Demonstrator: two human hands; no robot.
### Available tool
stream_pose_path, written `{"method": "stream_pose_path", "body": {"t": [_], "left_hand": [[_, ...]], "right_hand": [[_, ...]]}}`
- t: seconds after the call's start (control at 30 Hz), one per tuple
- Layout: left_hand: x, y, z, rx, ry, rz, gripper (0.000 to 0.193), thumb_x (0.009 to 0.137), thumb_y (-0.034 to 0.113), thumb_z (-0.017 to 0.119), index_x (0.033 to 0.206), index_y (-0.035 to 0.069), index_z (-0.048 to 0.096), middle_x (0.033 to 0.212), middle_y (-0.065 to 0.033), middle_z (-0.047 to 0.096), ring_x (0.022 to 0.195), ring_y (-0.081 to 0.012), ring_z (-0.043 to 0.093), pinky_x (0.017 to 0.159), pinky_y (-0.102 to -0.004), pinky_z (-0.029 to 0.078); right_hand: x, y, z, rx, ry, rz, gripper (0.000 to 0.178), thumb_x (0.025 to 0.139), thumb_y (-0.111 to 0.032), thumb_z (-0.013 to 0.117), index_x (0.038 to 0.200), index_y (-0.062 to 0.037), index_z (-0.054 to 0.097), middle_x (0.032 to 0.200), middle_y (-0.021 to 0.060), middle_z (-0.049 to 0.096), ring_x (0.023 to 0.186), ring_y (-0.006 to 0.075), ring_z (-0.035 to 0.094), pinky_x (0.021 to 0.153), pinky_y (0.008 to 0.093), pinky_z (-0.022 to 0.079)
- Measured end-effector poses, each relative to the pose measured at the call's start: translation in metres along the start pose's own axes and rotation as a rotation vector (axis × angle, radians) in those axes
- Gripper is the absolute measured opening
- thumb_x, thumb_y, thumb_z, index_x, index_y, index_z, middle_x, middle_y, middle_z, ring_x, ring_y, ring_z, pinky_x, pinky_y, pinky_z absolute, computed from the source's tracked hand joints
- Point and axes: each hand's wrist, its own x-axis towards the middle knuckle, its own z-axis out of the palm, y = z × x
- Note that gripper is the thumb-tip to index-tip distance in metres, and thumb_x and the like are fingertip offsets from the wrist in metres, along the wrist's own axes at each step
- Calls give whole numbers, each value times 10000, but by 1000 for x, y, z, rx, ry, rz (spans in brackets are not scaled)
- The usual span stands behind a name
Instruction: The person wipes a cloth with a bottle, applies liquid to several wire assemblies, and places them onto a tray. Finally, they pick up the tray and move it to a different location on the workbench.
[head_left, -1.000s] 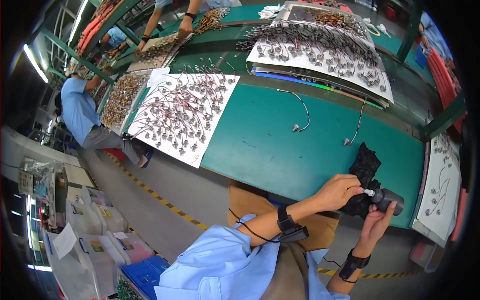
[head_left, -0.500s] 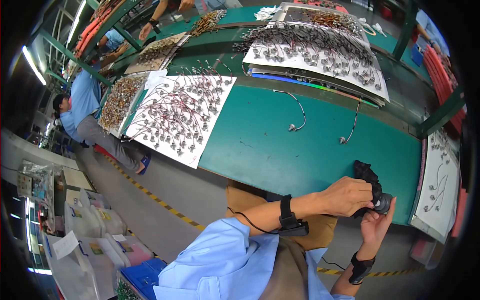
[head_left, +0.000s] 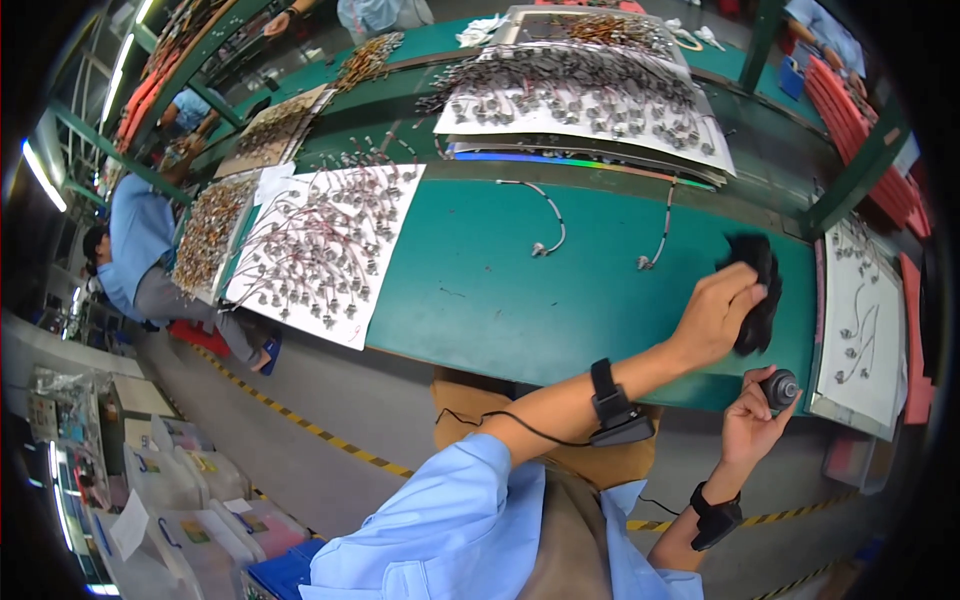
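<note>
Cloth (head_left: 762,315), black and crumpled, is bunching against the left hand (head_left: 712,315), spilling above and below its fingers; whether it is touching the bench, I cannot tell. That hand is closing thumb against fingers on the folds. The cloth is looking light, soft and forgiving, so any gathered fold should be serving as a hold. Nearer the body and to the right, the right hand (head_left: 752,425) is pinching a dark cylinder (head_left: 776,391) between thumb and fingers, its round end facing up. This one is seeming stiff, perhaps smooth and slippery, best being gripped around its side wall. Beyond the left hand, two wired parts (head_left: 557,222) are lying on the green bench (head_left: 450,320); right of both hands, a white board (head_left: 885,370) is bearing more.
</note>
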Motion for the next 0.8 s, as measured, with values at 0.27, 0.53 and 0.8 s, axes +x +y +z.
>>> {"method": "stream_pose_path", "body": {"t": [0.27,0.53,0.8], "left_hand": [[16,-48,45,446,-282,-326,452,800,279,577,1116,-41,525,1221,-207,462,1103,-327,470,917,-369,379],[-31,-30,-80,652,-83,-27,183,723,110,652,862,-1,614,836,-145,588,772,-295,566,679,-343,454],[-42,-40,-213,1075,67,-344,179,731,95,655,889,22,613,826,-107,563,657,-215,533,602,-318,439]], "right_hand": [[-14,-14,4,-123,-85,-161,442,831,-306,587,1018,53,408,984,134,485,542,95,363,473,194,349],[7,-7,-14,-286,-15,-215,484,841,-392,551,1069,20,436,1043,152,511,559,108,380,492,201,330],[46,56,-1,-690,-133,-349,563,846,-431,529,1177,5,398,1125,171,490,601,104,397,556,210,355]]}}
